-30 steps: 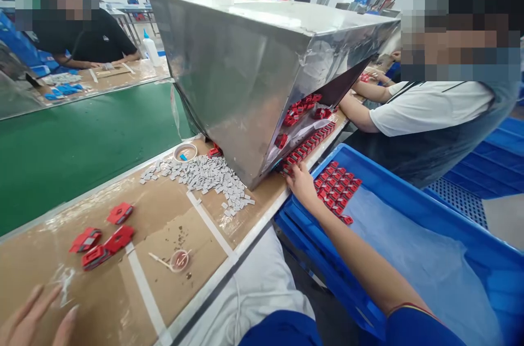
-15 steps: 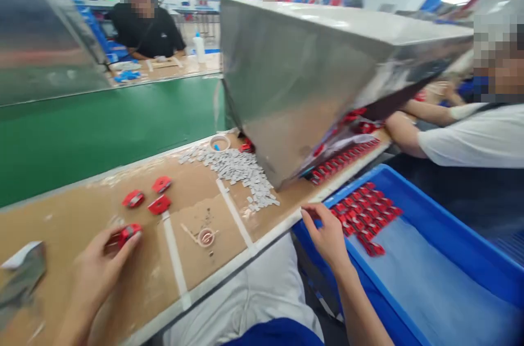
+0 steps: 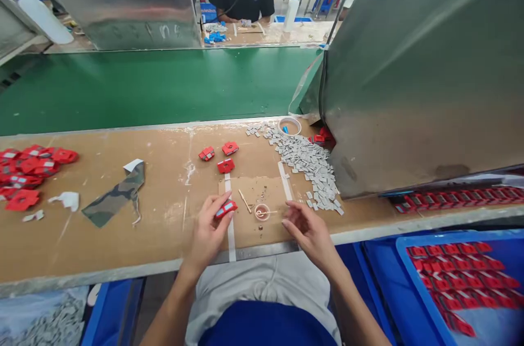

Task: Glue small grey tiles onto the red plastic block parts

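Note:
My left hand (image 3: 208,228) pinches a small red plastic part (image 3: 226,208) with a pale strip on its side, just above the bench beside a strip of white tape (image 3: 230,237). My right hand (image 3: 308,228) hovers at the front edge, thumb and fingers apart, with nothing visible in it. Between the hands stands a small round cup (image 3: 262,213) with a thin stick (image 3: 270,212) across it, its end pointing at my right fingers. Another short stick (image 3: 244,200) lies beside the cup. Beyond my left hand rest three loose red parts, one of them (image 3: 225,166) nearest.
Grey flat pieces (image 3: 309,163) are heaped at right, near a tape roll (image 3: 289,126). A metal housing (image 3: 409,89) blocks the right. Red parts (image 3: 36,163) and a camouflage scrap (image 3: 117,198) lie left. A blue tray (image 3: 403,258) holds rows of red parts. Across the green belt (image 3: 164,84) sits a person.
The view has swung left. My left hand has brought the red part toward the taped area by the cup. My right hand has moved from beside the blue tray to the cup.

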